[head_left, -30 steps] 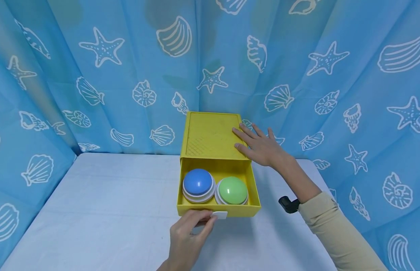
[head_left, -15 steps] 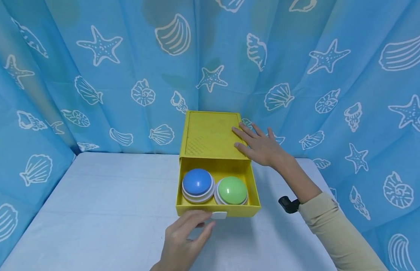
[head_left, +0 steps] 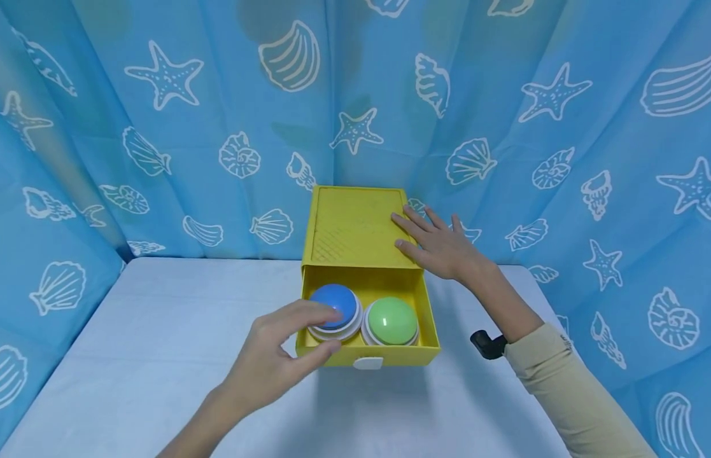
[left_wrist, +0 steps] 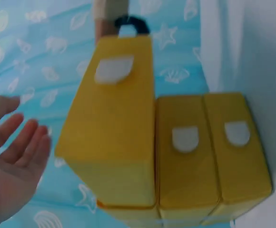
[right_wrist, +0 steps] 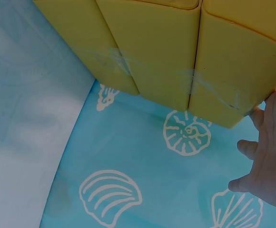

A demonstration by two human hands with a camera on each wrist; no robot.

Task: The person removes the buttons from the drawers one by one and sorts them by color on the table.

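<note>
Here, my left hand (head_left: 266,356) gapes by the glossy blue dome (head_left: 335,296); my splayed right hand (head_left: 442,249) touches the boxy cabinet (head_left: 358,222).

The right hand (right_wrist: 275,149), fingers (right_wrist: 247,149) apart, meets the edge of three abutting yellow boxes (right_wrist: 150,42) bearing clear tape (right_wrist: 202,80), beside a blue shell-print curtain (right_wrist: 142,147) and white table (right_wrist: 38,156).

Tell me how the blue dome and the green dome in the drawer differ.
In the head view, the blue dome sits on the left, the green dome on the right. The left grip covers part of the blue dome; the green dome is unobstructed. Both look glossy, with white bases, inside one yellow drawer.
</note>
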